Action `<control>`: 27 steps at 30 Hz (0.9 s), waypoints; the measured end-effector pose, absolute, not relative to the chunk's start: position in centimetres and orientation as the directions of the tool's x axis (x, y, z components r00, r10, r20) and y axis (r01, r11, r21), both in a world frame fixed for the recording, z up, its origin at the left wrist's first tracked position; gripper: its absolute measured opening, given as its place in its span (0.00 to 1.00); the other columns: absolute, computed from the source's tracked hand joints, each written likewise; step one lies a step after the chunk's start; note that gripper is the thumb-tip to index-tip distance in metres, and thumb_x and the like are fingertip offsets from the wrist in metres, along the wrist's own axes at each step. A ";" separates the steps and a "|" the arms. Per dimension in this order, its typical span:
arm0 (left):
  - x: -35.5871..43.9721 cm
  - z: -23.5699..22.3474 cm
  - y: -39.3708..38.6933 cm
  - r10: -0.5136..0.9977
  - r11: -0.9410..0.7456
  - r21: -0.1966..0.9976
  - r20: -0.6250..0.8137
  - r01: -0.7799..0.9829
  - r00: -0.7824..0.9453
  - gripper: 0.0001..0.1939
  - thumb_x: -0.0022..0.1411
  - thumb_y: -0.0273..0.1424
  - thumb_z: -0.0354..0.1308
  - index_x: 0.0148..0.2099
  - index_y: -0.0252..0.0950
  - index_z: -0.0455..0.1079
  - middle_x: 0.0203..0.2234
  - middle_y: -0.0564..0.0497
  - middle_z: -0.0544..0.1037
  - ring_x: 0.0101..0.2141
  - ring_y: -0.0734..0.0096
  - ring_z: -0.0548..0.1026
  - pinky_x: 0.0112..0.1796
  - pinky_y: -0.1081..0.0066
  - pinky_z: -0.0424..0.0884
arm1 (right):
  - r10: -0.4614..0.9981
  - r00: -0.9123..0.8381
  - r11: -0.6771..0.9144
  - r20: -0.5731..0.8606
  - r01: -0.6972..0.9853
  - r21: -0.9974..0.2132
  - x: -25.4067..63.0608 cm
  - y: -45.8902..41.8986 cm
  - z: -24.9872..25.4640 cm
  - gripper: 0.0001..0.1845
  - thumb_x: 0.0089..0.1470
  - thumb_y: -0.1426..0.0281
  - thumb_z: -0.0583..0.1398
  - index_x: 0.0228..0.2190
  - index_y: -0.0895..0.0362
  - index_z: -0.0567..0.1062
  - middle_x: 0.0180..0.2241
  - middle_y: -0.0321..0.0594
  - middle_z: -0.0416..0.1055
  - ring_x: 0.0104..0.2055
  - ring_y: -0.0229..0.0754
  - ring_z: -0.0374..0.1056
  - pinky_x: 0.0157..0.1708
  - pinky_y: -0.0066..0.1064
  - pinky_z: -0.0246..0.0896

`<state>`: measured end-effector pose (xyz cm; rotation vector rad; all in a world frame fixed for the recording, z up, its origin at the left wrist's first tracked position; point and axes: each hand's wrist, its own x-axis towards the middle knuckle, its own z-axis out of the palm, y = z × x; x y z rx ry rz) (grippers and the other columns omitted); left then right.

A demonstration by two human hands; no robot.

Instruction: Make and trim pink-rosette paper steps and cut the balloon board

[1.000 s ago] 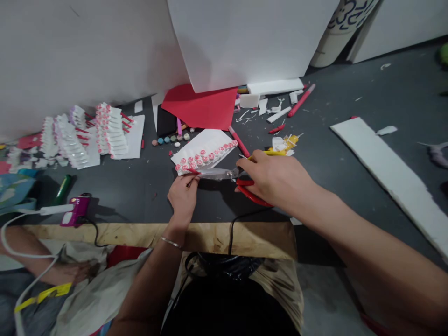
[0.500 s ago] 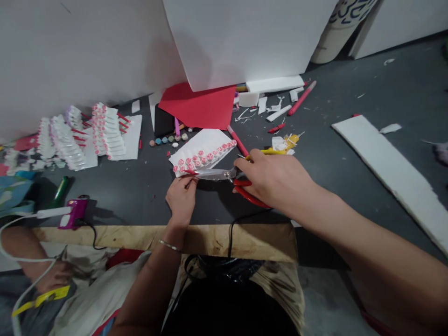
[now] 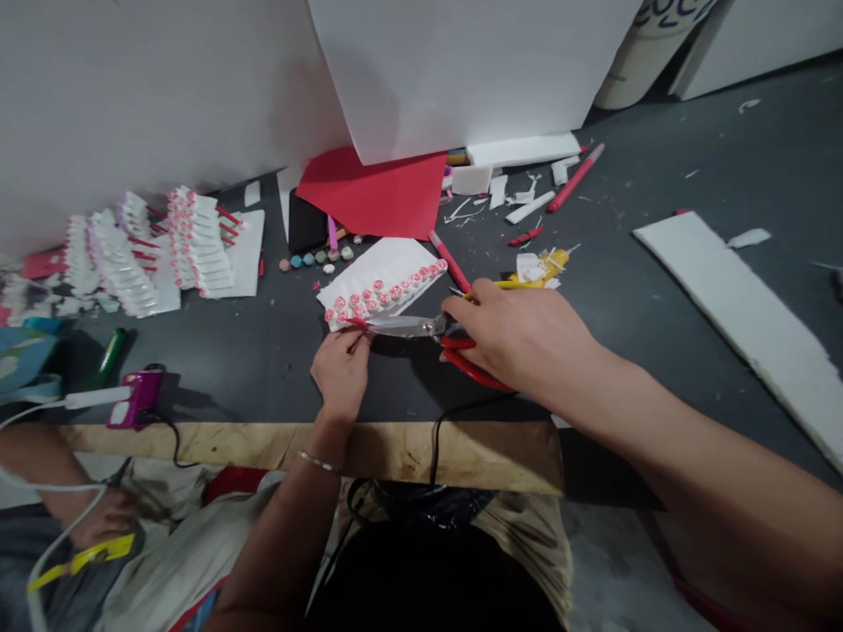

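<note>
Centre of frame: red-handled scissors (image 3: 425, 327) in the right hand (image 3: 523, 329), fingers curled closed round the handles. Blades point left, looking nearly together; exact gap unclear. Tips reach a small red sliver (image 3: 356, 323) by the left hand (image 3: 341, 373). Left thumb and forefinger pinched almost shut just below the sliver; what lies between them is too small to tell.

Row of pink-and-white rosettes (image 3: 385, 295) slants along the lower edge of a white sheet (image 3: 378, 263), centre of frame, above the blades.

Upper centre: red paper (image 3: 382, 197), black phone-like slab (image 3: 306, 226) partly beneath it. Small coloured balls (image 3: 320, 257) in a line below the slab. Pink marker (image 3: 450, 263) just right of the sheet; another red-pink marker (image 3: 576, 178) farther upper right, among white scraps (image 3: 530, 206).

Left of frame: stacked rosette strips (image 3: 198, 241) with red sticks; lower down, a green tube (image 3: 110, 358) and magenta device (image 3: 136, 399) with a white cable. Right: long white foam strip (image 3: 738, 312), set diagonally. Lower left corner: another person's hand (image 3: 109, 518), near a yellow band (image 3: 98, 555).
</note>
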<state>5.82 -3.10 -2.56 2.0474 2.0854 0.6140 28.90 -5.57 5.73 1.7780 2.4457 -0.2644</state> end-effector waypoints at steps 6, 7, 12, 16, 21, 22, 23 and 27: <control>5.8 -2.7 -3.1 0.985 -0.015 0.398 0.164 0.917 -0.055 0.11 0.62 0.35 0.56 0.35 0.40 0.80 0.32 0.49 0.80 0.34 0.66 0.75 0.34 0.70 0.65 | 0.933 -0.292 0.284 -0.212 0.957 -0.068 28.8 -5.6 5.9 0.16 0.60 0.66 0.55 0.46 0.59 0.73 0.42 0.52 0.73 0.28 0.42 0.67 0.23 0.30 0.39; 5.8 -2.7 -3.1 0.985 -0.018 0.400 0.165 0.916 -0.053 0.11 0.62 0.35 0.56 0.35 0.40 0.80 0.32 0.49 0.80 0.34 0.66 0.75 0.34 0.70 0.65 | 0.932 -0.288 0.281 -0.218 0.957 -0.066 28.8 -5.6 5.9 0.16 0.60 0.65 0.55 0.47 0.59 0.73 0.42 0.52 0.73 0.28 0.42 0.68 0.23 0.30 0.39; 5.8 -2.7 -3.1 0.983 -0.032 0.397 0.178 0.917 -0.043 0.12 0.62 0.35 0.56 0.35 0.39 0.80 0.31 0.48 0.79 0.33 0.66 0.75 0.33 0.70 0.64 | 0.933 -0.276 0.269 -0.233 0.961 -0.061 28.7 -5.6 6.4 0.18 0.60 0.65 0.55 0.49 0.59 0.72 0.43 0.52 0.72 0.29 0.42 0.68 0.23 0.30 0.42; 5.8 -2.7 -3.1 0.982 -0.030 0.395 0.182 0.918 -0.046 0.12 0.62 0.35 0.56 0.34 0.38 0.80 0.30 0.49 0.79 0.32 0.67 0.74 0.32 0.70 0.63 | 0.931 -0.280 0.274 -0.232 0.960 -0.061 28.6 -5.5 6.5 0.17 0.60 0.65 0.55 0.48 0.59 0.72 0.42 0.53 0.73 0.28 0.42 0.68 0.23 0.31 0.42; 5.8 -2.8 -3.1 0.980 -0.031 0.425 0.190 0.905 -0.056 0.11 0.61 0.35 0.57 0.36 0.40 0.81 0.32 0.49 0.80 0.33 0.66 0.75 0.34 0.70 0.65 | 0.928 -0.267 0.260 -0.258 0.964 -0.061 28.7 -5.4 6.6 0.18 0.59 0.64 0.55 0.48 0.58 0.72 0.43 0.52 0.72 0.29 0.43 0.69 0.23 0.31 0.42; 5.8 -2.8 -3.1 0.980 -0.030 0.434 0.191 0.900 -0.059 0.11 0.61 0.35 0.57 0.37 0.41 0.81 0.32 0.50 0.81 0.34 0.66 0.76 0.35 0.70 0.66 | 0.928 -0.264 0.257 -0.264 0.964 -0.061 28.8 -5.4 6.7 0.18 0.59 0.64 0.56 0.48 0.58 0.72 0.43 0.51 0.72 0.29 0.43 0.69 0.23 0.31 0.42; 5.8 -2.8 -3.1 0.980 -0.029 0.441 0.191 0.897 -0.062 0.10 0.61 0.35 0.58 0.38 0.41 0.81 0.33 0.50 0.81 0.33 0.66 0.76 0.35 0.69 0.66 | 0.927 -0.260 0.254 -0.270 0.965 -0.060 28.9 -5.5 6.8 0.18 0.59 0.64 0.56 0.49 0.58 0.72 0.43 0.51 0.72 0.29 0.43 0.69 0.23 0.31 0.43; 5.7 -2.8 -3.0 0.979 -0.024 0.441 0.190 0.897 -0.067 0.10 0.61 0.36 0.59 0.37 0.40 0.81 0.32 0.49 0.81 0.32 0.66 0.76 0.34 0.69 0.67 | 0.926 -0.251 0.248 -0.280 0.968 -0.047 29.2 -5.6 7.1 0.19 0.59 0.65 0.56 0.49 0.58 0.73 0.43 0.52 0.73 0.30 0.43 0.69 0.24 0.30 0.45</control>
